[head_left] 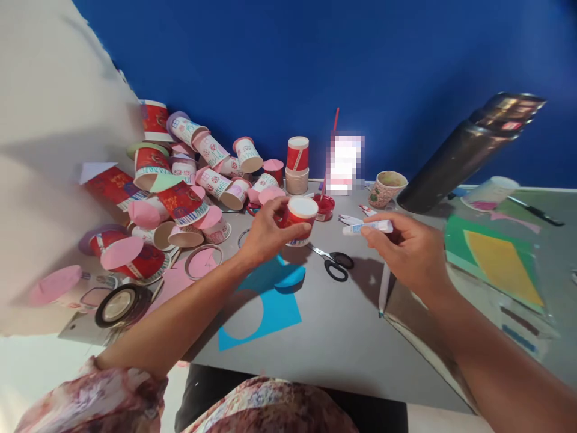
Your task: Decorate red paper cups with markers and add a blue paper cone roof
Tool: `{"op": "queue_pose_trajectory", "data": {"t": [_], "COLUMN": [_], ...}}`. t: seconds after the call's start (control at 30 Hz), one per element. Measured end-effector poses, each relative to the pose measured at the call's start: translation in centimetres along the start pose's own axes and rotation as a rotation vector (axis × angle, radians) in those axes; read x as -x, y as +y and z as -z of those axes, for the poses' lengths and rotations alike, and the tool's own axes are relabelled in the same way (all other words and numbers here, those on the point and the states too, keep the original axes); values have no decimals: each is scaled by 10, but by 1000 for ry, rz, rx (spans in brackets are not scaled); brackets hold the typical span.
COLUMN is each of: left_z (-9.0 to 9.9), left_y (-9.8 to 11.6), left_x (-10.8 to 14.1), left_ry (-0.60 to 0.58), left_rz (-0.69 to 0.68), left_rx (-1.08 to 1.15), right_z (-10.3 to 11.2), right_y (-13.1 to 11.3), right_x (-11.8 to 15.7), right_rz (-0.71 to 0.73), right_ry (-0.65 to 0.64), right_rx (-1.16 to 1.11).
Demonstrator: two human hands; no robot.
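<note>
Your left hand point(273, 233) has its fingers wrapped around the red-and-white cup point(301, 218), white end up above the bench point(347, 343), and the fingers of your right hand point(408, 248) are pinched on the white tube point(377, 227) to its right. Squeeze the cup too hard and its wall could buckle, while a careless backward swing might tip the jar of red paint point(324, 207) just behind it. Lowering it without looking could catch the scissors point(336, 261) close by, or drag the blue sheet point(285, 313).
</note>
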State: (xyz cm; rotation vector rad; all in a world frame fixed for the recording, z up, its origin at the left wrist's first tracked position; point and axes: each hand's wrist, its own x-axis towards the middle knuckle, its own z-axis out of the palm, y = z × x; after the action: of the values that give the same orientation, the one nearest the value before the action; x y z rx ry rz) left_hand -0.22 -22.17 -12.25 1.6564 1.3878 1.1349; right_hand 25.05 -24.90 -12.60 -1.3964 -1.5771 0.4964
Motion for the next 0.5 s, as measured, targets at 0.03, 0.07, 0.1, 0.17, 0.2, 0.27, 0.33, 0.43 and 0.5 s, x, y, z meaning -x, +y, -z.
{"op": "queue_pose_trajectory", "data": {"t": [0.03, 0.07, 0.1, 0.17, 0.2, 0.27, 0.33, 0.43, 0.5], "left_z": [6, 13, 19, 32, 38, 48, 55, 58, 58], "left_y": [4, 7, 9, 9, 7, -1, -11, -23, -26], "left_x": [0, 2, 5, 15, 20, 31, 39, 47, 49], "left_ry": [8, 9, 1, -28, -3, 60, 101, 110, 81], "left_rz": [9, 15, 28, 70, 88, 123, 156, 148, 118], "left_rx": [-14, -39, -83, -129, -143, -173, -168, -98, -45], "right_z": [-1, -2, -2, -3, -3, -3, -3, -6, -11], "right_y": [0, 0, 0, -2, -3, -4, -5, -4, -4], "right_x": [0, 1, 2, 3, 4, 5, 6, 9, 13], "right_rz": [-11, -18, -20, -6, 9, 43, 69, 91, 141], "right_ry": [-19, -37, -54, -86, -99, -133, -185, -316, -408], "right_rx": [-8, -14, -17, -10, -4, 4, -10, -43, -5]}}
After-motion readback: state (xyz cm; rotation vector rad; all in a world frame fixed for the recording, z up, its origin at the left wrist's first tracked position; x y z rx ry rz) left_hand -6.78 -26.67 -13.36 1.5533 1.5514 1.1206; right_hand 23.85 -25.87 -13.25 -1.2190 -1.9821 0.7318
